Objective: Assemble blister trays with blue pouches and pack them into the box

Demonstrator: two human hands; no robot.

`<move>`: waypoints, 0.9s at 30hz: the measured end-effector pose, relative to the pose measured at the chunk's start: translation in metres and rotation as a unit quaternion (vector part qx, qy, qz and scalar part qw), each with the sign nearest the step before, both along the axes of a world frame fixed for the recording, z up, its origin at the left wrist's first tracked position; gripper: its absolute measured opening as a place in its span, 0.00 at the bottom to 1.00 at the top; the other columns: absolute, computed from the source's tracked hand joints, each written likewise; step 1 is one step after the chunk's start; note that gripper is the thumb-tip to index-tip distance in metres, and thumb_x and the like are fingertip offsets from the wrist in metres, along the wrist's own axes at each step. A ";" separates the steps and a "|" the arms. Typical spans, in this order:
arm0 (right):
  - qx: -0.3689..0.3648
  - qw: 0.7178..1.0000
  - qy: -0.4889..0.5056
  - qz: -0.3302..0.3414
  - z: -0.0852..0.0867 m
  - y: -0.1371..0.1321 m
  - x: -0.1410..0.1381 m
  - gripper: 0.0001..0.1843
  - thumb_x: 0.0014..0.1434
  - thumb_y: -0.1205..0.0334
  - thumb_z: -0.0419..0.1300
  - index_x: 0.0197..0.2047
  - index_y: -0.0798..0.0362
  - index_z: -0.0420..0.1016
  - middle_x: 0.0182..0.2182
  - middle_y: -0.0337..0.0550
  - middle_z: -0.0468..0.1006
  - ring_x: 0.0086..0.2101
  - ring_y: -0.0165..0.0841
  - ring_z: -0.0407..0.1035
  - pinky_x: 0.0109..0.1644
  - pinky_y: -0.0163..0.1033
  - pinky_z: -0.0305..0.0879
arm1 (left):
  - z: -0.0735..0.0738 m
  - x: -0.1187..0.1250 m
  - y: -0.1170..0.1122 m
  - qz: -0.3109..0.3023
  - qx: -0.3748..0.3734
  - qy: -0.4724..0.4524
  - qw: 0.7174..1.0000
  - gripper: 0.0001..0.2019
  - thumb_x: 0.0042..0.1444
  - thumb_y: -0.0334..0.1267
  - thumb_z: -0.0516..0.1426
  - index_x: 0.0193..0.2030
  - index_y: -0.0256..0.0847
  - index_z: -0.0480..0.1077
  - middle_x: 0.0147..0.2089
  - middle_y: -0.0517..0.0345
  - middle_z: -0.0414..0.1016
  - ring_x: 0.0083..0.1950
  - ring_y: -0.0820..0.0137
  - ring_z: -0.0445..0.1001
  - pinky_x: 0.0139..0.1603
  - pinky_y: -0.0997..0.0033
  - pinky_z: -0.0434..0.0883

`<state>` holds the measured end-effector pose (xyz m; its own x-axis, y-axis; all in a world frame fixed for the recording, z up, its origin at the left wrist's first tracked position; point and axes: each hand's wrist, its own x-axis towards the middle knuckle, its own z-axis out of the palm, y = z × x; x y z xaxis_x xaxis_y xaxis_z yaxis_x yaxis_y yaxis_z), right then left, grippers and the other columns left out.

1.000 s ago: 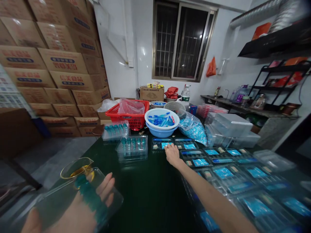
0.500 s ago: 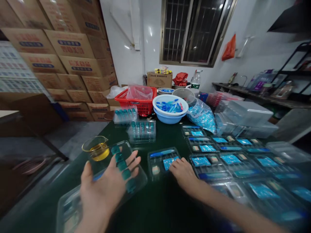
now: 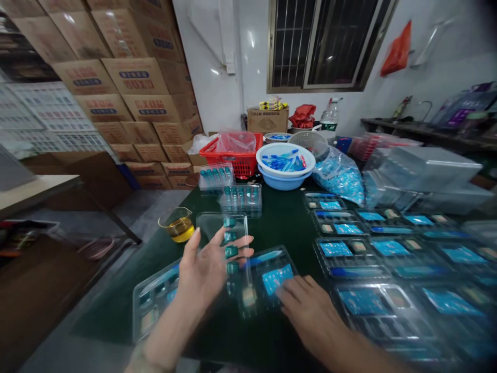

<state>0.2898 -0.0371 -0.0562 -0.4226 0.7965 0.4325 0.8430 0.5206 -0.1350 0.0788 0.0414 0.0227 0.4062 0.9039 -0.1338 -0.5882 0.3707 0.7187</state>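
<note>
My left hand is raised palm up and carries a clear plastic lid with a row of teal caps across its fingers. My right hand lies flat on the green table, fingertips on a clear blister tray that holds a blue packet, a blue pen-like piece and a small beige block. This tray sits right under the lid. Another clear tray lies to the left of my left wrist.
Rows of filled blister trays cover the table's right side. A glass beaker of yellow liquid, stacked cap trays, a white and blue bowl, a red basket and a bag of blue packets stand behind. Cardboard boxes line the left wall.
My right hand has pulled one blister tray from the far row toward me. My left hand has brought the clear lid forward and right, over that tray.
</note>
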 end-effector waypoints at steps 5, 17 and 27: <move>0.006 1.000 0.006 -0.003 0.005 -0.020 0.001 0.07 0.52 0.71 0.58 0.35 0.52 0.68 0.30 0.38 0.71 0.30 0.33 0.62 0.35 0.40 0.48 | -0.002 0.030 0.006 0.032 0.201 0.340 0.918 0.29 0.51 0.52 0.56 0.58 0.41 0.63 0.49 0.47 0.72 0.49 0.54 0.69 0.53 0.55 0.60; -0.007 0.999 -0.037 -0.008 -0.017 -0.043 0.009 0.11 0.48 0.64 0.64 0.35 0.52 0.67 0.28 0.37 0.71 0.30 0.34 0.64 0.36 0.41 0.52 | -0.057 0.082 -0.006 -0.008 0.461 0.781 0.420 0.41 0.40 0.60 0.59 0.59 0.40 0.61 0.58 0.33 0.60 0.55 0.41 0.58 0.49 0.43 0.56; -0.064 0.998 -0.027 0.004 -0.024 -0.045 0.009 0.12 0.50 0.62 0.63 0.37 0.51 0.66 0.31 0.37 0.72 0.32 0.34 0.65 0.39 0.41 0.54 | -0.070 0.086 -0.012 -0.085 0.468 0.772 0.421 0.39 0.50 0.59 0.53 0.65 0.40 0.51 0.65 0.27 0.47 0.63 0.35 0.48 0.54 0.33 0.48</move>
<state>0.2985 -0.0821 -0.0802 -0.4488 0.8402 0.3042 0.8472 0.5084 -0.1543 0.1648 0.0295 -0.0475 0.5581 0.8294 0.0251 0.8264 -0.5583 0.0737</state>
